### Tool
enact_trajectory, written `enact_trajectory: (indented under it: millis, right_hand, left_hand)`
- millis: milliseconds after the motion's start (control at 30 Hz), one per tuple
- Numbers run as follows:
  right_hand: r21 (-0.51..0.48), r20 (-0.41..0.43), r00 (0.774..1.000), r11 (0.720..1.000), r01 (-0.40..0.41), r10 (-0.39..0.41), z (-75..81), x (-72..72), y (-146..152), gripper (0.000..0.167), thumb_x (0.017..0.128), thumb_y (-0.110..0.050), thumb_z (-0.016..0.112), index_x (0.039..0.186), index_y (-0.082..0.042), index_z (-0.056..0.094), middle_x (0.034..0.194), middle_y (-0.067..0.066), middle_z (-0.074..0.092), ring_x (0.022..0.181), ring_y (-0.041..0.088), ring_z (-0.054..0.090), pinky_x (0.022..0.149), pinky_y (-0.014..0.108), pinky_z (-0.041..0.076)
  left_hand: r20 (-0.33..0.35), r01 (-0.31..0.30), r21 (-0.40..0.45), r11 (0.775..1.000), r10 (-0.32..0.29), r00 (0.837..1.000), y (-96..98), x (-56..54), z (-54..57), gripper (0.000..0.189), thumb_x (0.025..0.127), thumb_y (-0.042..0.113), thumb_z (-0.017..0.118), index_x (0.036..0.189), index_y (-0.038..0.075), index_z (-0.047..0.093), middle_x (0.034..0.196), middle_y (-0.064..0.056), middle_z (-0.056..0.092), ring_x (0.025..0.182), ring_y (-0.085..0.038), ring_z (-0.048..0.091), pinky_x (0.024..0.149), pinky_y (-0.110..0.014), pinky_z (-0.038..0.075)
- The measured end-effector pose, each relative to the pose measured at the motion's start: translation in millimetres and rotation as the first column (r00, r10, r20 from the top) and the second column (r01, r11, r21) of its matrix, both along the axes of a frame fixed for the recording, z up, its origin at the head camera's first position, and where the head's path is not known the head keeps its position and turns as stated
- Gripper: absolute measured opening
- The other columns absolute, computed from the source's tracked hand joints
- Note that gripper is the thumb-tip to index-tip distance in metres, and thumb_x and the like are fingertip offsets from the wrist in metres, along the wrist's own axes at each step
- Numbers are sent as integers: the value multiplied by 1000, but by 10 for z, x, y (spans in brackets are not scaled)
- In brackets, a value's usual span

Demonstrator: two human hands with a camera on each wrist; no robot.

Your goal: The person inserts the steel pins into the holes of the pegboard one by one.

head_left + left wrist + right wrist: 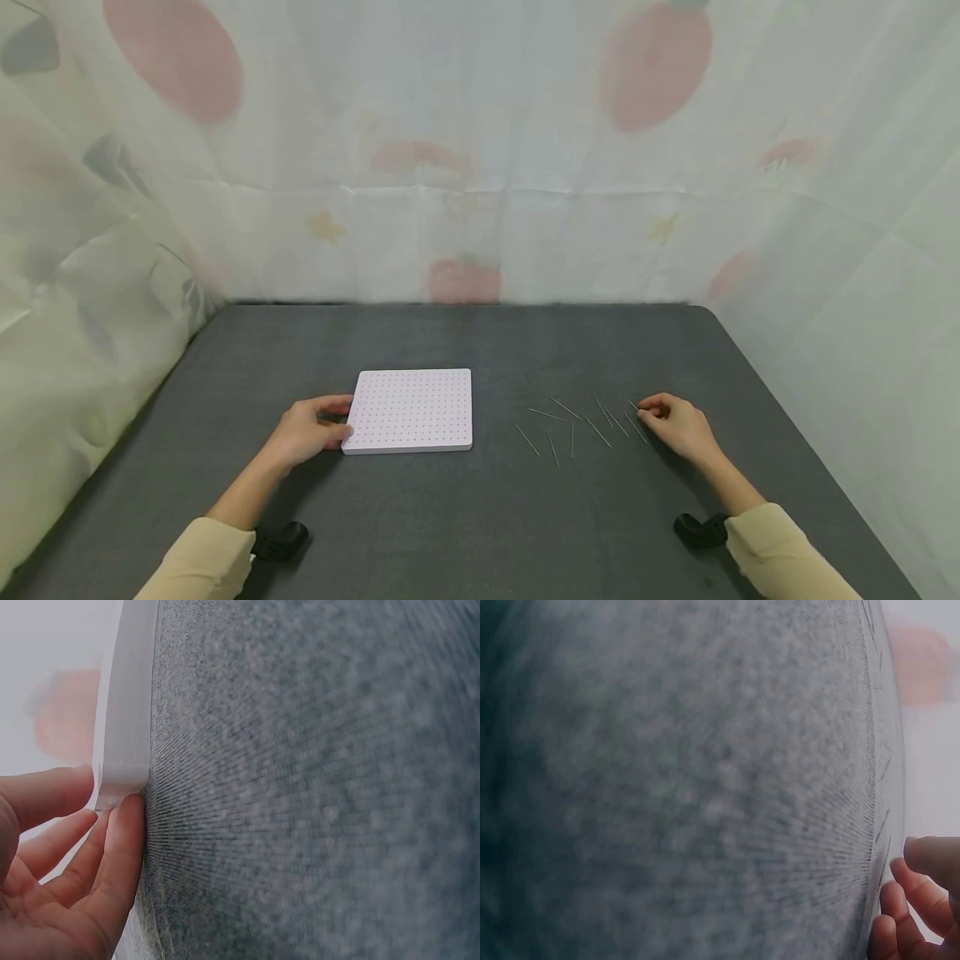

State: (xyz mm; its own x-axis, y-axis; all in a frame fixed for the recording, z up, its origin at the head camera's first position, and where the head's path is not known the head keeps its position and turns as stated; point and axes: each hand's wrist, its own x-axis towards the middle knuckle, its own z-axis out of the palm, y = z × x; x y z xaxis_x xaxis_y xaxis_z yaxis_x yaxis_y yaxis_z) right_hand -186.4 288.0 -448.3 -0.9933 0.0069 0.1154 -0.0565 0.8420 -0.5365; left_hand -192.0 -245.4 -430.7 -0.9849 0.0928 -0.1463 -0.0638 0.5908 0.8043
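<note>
A white board [411,412] with a grid of small pink dots lies flat on the dark table. At its left edge my left hand [306,432] holds it, thumb toward the top and fingers along the side; the left wrist view shows the board's pale side wall [127,712] against those fingers [120,855]. To the right lie several thin metal needles [598,432], scattered at various slants. My right hand [678,427] is at the rightmost of them, thumb and index finger pinching a needle [633,404], whose far end shows past the fingertips.
The dark grey table [465,525] reaches back to a pale curtain [525,242] with red and yellow prints. More curtain hangs at both sides. Black wrist cameras [279,542] sit at the ends of both light sleeves.
</note>
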Motion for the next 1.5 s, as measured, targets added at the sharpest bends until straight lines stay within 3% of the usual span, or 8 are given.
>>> enact_trajectory:
  millis: [267, 567, 933, 1500]
  right_hand:
    - [31, 2, 1000, 999, 23, -24, 5, -18, -37, 16, 84, -17, 63, 93, -4, 65, 80, 5, 63, 73, 20, 57, 66, 39, 44]
    - [53, 11, 998, 997, 64, -65, -8, -36, -70, 16, 83, -18, 64, 91, -5, 64, 81, 7, 62, 71, 20, 56, 61, 36, 42]
    - [50, 58, 990, 991, 122, -125, -1, -15, -101, 17, 85, -23, 61, 93, -8, 65, 88, 8, 63, 81, 27, 58, 66, 46, 41]
    - [65, 70, 977, 978, 197, -202, 9, -26, -179, 19, 86, -23, 57, 88, -7, 68, 83, 9, 66, 74, 26, 59, 61, 42, 40]
  left_hand:
    - [4, -9, -16, 1000, 9, 1000, 4, 0, 1, 54, 80, 2, 66, 130, -2, 48, 122, -23, 54, 88, -19, 63, 64, -28, 55]
    - [4, -16, -35, 999, 16, 1000, 23, -5, 2, 54, 81, 3, 66, 131, -1, 48, 122, -22, 54, 87, -18, 62, 65, -30, 55]
    - [-6, -25, -62, 998, 25, 1000, 42, -1, 1, 52, 80, 3, 65, 129, -1, 49, 120, -22, 55, 87, -19, 63, 64, -30, 55]
    - [-4, -21, -56, 998, 21, 1000, 36, 14, 2, 51, 80, 2, 66, 128, -1, 50, 119, -21, 55, 86, -19, 63, 65, -30, 55]
